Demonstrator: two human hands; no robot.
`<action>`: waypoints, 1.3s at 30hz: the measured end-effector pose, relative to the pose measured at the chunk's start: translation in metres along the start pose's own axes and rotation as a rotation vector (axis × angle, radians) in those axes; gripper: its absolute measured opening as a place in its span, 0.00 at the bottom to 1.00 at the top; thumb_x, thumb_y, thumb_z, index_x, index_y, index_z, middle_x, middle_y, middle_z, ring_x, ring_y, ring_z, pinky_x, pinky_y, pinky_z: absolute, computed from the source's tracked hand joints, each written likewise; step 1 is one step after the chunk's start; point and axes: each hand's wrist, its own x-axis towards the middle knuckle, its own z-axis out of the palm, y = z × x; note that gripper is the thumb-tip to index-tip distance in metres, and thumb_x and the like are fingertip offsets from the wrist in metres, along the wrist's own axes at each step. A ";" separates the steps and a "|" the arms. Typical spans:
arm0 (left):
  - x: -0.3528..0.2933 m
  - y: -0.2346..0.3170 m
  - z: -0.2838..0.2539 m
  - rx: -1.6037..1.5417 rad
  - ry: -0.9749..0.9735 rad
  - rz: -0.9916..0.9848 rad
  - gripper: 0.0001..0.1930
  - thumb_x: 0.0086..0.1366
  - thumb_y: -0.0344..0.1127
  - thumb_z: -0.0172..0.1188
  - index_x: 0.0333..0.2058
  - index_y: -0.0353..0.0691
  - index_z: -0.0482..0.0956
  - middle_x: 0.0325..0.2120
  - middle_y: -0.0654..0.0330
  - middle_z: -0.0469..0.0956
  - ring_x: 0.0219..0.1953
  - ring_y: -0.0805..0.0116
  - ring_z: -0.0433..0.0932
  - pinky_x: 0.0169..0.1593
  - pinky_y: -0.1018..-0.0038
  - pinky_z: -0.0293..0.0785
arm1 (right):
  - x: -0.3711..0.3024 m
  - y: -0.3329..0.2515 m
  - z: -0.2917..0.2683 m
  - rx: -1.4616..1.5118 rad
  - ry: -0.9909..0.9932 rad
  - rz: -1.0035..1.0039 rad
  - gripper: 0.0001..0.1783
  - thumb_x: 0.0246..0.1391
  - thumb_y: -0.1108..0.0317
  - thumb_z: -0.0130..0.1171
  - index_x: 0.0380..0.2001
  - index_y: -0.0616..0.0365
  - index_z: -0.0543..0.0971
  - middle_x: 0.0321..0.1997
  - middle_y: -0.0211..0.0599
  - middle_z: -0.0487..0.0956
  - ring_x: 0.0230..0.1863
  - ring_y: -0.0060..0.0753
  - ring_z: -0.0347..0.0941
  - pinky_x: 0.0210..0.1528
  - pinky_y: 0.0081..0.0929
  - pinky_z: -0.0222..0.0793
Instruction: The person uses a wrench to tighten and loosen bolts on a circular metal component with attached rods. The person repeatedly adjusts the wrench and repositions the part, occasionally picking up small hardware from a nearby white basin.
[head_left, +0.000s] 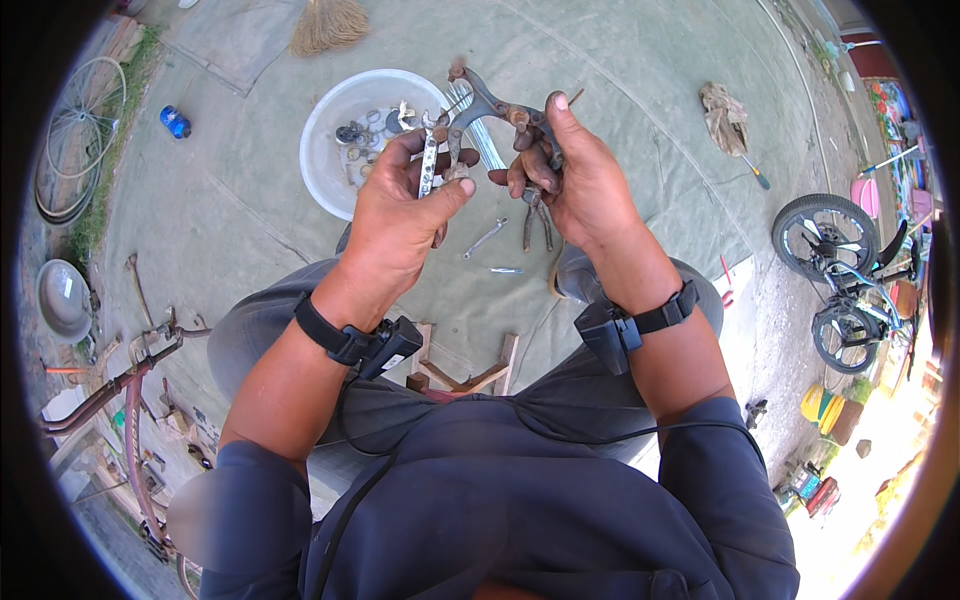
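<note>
Out in front of my knees, my right hand (575, 170) is closed around one end of a rusty bicycle brake caliper (485, 97). A silver wrench (428, 165) with holes along its handle is gripped in my left hand (400, 200). The wrench's upper end meets the caliper near a rusty bolt, and my left thumb and fingers also reach the caliper's lower arm. Dark grime covers the fingertips of both hands. Behind the left hand stands a white basin (315, 150) with several small metal parts inside. Pliers (537, 222) lie beneath my right hand.
A smaller wrench (485, 238) lies on the green ground sheet (620, 70). Between my legs is a wooden stool (505, 362). To the left are a bicycle frame (133, 430), a metal bowl (65, 300) and a blue can (175, 122); a bicycle (840, 270) is at right.
</note>
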 end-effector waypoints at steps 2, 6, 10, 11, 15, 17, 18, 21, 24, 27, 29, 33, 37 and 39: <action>-0.001 -0.001 0.001 0.014 0.006 0.005 0.29 0.60 0.24 0.66 0.58 0.29 0.63 0.42 0.58 0.79 0.25 0.84 0.70 0.20 0.84 0.62 | 0.001 0.000 0.001 -0.034 0.048 -0.006 0.33 0.66 0.36 0.45 0.33 0.59 0.75 0.13 0.26 0.60 0.21 0.33 0.71 0.51 0.44 0.73; -0.002 -0.002 0.003 0.028 0.010 0.004 0.29 0.60 0.25 0.66 0.58 0.30 0.63 0.43 0.58 0.79 0.25 0.84 0.70 0.20 0.84 0.62 | 0.002 0.002 0.003 -0.108 0.124 -0.032 0.32 0.65 0.37 0.47 0.30 0.60 0.74 0.13 0.26 0.60 0.19 0.33 0.69 0.45 0.43 0.75; -0.002 -0.002 0.004 0.046 -0.009 -0.020 0.30 0.60 0.26 0.67 0.59 0.30 0.63 0.44 0.59 0.80 0.26 0.85 0.70 0.20 0.85 0.62 | -0.001 0.003 0.005 -0.090 0.187 -0.051 0.29 0.64 0.41 0.47 0.28 0.60 0.73 0.12 0.26 0.59 0.18 0.32 0.68 0.39 0.41 0.76; -0.003 -0.003 0.004 0.038 -0.009 -0.023 0.30 0.60 0.26 0.67 0.59 0.30 0.63 0.44 0.59 0.80 0.26 0.85 0.70 0.20 0.85 0.62 | -0.001 0.003 0.005 -0.090 0.191 -0.045 0.29 0.64 0.42 0.47 0.27 0.60 0.73 0.12 0.26 0.59 0.18 0.32 0.68 0.38 0.41 0.76; -0.004 -0.005 0.006 0.015 -0.013 -0.025 0.31 0.61 0.28 0.68 0.59 0.31 0.63 0.44 0.59 0.80 0.26 0.85 0.70 0.20 0.84 0.61 | -0.001 0.001 0.006 -0.063 0.237 -0.024 0.26 0.65 0.46 0.45 0.27 0.59 0.72 0.12 0.26 0.58 0.17 0.32 0.68 0.37 0.42 0.76; -0.004 -0.005 0.005 0.007 -0.019 -0.026 0.31 0.61 0.28 0.69 0.59 0.31 0.63 0.44 0.59 0.80 0.26 0.85 0.70 0.20 0.84 0.61 | -0.001 0.001 0.007 -0.054 0.234 -0.024 0.25 0.65 0.47 0.44 0.27 0.59 0.72 0.12 0.26 0.58 0.17 0.32 0.67 0.37 0.42 0.76; -0.004 -0.005 0.005 0.003 -0.024 -0.028 0.31 0.61 0.28 0.69 0.59 0.31 0.63 0.44 0.59 0.80 0.26 0.85 0.70 0.20 0.84 0.61 | -0.001 0.001 0.007 -0.051 0.232 -0.025 0.25 0.65 0.48 0.43 0.27 0.59 0.72 0.12 0.26 0.58 0.17 0.32 0.67 0.37 0.42 0.76; -0.004 -0.006 0.004 -0.006 -0.028 -0.032 0.31 0.61 0.28 0.69 0.59 0.31 0.63 0.44 0.59 0.80 0.26 0.85 0.70 0.19 0.84 0.60 | -0.001 0.002 0.006 -0.051 0.236 -0.032 0.24 0.65 0.48 0.44 0.27 0.59 0.71 0.12 0.26 0.59 0.17 0.32 0.67 0.37 0.42 0.76; -0.004 -0.007 0.005 0.008 -0.029 -0.027 0.29 0.61 0.29 0.68 0.58 0.31 0.65 0.43 0.59 0.80 0.25 0.85 0.69 0.19 0.84 0.60 | -0.001 0.002 0.005 -0.067 0.244 -0.038 0.25 0.65 0.48 0.44 0.27 0.60 0.72 0.12 0.26 0.59 0.17 0.32 0.67 0.36 0.42 0.76; -0.003 -0.005 0.004 0.067 0.020 -0.027 0.25 0.65 0.34 0.66 0.56 0.31 0.67 0.41 0.59 0.81 0.23 0.84 0.68 0.20 0.83 0.60 | 0.000 0.000 0.002 -0.112 0.252 -0.046 0.25 0.64 0.48 0.45 0.28 0.62 0.72 0.13 0.27 0.59 0.16 0.32 0.67 0.35 0.40 0.76; -0.001 -0.001 0.001 0.086 0.057 -0.009 0.22 0.68 0.38 0.62 0.54 0.31 0.70 0.39 0.59 0.81 0.21 0.84 0.67 0.20 0.82 0.61 | -0.001 -0.003 0.000 -0.233 0.267 -0.094 0.26 0.65 0.48 0.46 0.28 0.63 0.73 0.14 0.27 0.60 0.16 0.31 0.68 0.33 0.37 0.76; 0.005 0.010 -0.007 0.077 0.060 0.028 0.19 0.73 0.42 0.56 0.50 0.32 0.73 0.33 0.61 0.79 0.19 0.83 0.66 0.21 0.82 0.62 | -0.004 -0.008 -0.001 -0.448 0.273 -0.203 0.26 0.67 0.49 0.47 0.28 0.65 0.74 0.17 0.28 0.66 0.18 0.26 0.69 0.29 0.28 0.73; 0.004 0.014 -0.005 0.104 0.013 -0.010 0.16 0.73 0.42 0.55 0.49 0.34 0.74 0.29 0.63 0.77 0.19 0.83 0.66 0.22 0.82 0.63 | -0.006 -0.008 0.003 -0.542 0.282 -0.274 0.25 0.68 0.53 0.48 0.28 0.66 0.76 0.19 0.30 0.70 0.19 0.22 0.69 0.24 0.24 0.67; 0.003 0.016 -0.004 0.179 0.011 -0.013 0.15 0.73 0.41 0.56 0.49 0.35 0.75 0.27 0.64 0.76 0.19 0.83 0.66 0.22 0.82 0.64 | -0.006 -0.008 0.005 -0.569 0.301 -0.316 0.24 0.68 0.55 0.49 0.25 0.65 0.75 0.17 0.31 0.70 0.18 0.21 0.67 0.22 0.26 0.64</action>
